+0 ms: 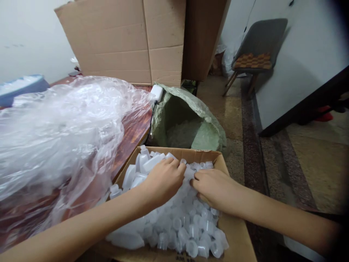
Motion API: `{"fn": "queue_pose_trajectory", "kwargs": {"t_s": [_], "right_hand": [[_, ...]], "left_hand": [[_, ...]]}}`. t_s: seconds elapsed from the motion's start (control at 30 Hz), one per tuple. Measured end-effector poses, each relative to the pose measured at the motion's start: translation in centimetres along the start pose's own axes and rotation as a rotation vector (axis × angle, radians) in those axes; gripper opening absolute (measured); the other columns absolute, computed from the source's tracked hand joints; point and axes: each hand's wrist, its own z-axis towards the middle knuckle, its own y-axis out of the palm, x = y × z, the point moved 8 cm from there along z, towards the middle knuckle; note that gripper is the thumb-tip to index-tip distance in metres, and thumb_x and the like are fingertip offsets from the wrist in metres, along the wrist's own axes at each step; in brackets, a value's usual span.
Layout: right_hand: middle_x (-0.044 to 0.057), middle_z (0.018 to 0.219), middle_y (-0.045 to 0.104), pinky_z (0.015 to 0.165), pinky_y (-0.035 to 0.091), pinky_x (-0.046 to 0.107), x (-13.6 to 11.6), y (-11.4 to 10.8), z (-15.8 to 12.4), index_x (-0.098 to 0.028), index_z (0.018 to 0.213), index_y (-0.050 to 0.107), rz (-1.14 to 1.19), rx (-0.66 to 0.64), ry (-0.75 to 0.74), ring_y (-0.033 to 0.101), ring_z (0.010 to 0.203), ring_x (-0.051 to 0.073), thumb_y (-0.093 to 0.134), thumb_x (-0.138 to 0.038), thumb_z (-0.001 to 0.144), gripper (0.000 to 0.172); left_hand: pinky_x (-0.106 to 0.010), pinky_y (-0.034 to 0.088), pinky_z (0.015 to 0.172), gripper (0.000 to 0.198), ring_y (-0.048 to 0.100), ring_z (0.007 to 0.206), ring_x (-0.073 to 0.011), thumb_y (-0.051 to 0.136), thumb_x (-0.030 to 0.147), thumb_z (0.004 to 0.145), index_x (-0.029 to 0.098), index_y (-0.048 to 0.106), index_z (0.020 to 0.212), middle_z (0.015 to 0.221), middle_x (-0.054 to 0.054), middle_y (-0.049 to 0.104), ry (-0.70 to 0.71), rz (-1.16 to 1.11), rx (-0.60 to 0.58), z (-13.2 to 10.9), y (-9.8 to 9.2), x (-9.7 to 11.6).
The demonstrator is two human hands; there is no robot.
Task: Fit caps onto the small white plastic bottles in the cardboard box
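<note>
1. Cardboard box sits low in the head view, heaped with small clear plastic caps and white bottles.
2. My left hand presses palm-down into the caps, fingers curled together; whether anything is pinched, I cannot tell.
3. My right hand lies just beside it, fingers bent into the same pile, their hold hidden.
</note>
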Motion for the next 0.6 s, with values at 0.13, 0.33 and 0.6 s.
{"fn": "queue_pose_trajectory", "kwargs": {"t_s": [0.13,0.33,0.6], "right_hand": [[0.010,0.102,0.066,0.079,0.053,0.036,0.6,-2.6,-0.9,-0.015,0.110,0.063,0.140,0.175,0.026,0.064,0.093,0.023,0.054,-0.013,0.088,0.024],[0.003,0.097,0.067,0.076,0.054,0.028,1.1,-5.9,-2.8,-0.019,0.107,0.059,0.467,0.569,0.144,0.065,0.088,0.016,0.058,-0.014,0.088,0.020],[0.008,0.109,0.064,0.092,0.052,0.032,-2.2,-8.5,-4.5,-0.017,0.120,0.054,0.334,0.827,-0.032,0.062,0.104,0.018,0.054,-0.009,0.091,0.030]], "left_hand": [[-0.035,0.048,0.071,0.014,0.063,0.083,-0.0230,0.044,0.022,0.095,0.014,0.053,0.102,0.091,-0.009,0.065,-0.135,-0.162,0.069,-1.6,-2.4,-2.0],[-0.027,0.050,0.074,0.037,0.062,0.091,-0.0161,0.055,0.035,0.093,0.023,0.042,0.125,0.108,-0.004,0.059,-0.281,-1.271,0.208,-3.0,-3.3,-2.8],[-0.024,0.049,0.072,0.032,0.063,0.078,-0.0118,0.075,0.037,0.079,0.018,0.050,0.089,0.079,0.003,0.064,-0.455,-1.611,0.304,-4.3,-3.6,-1.5]]}}
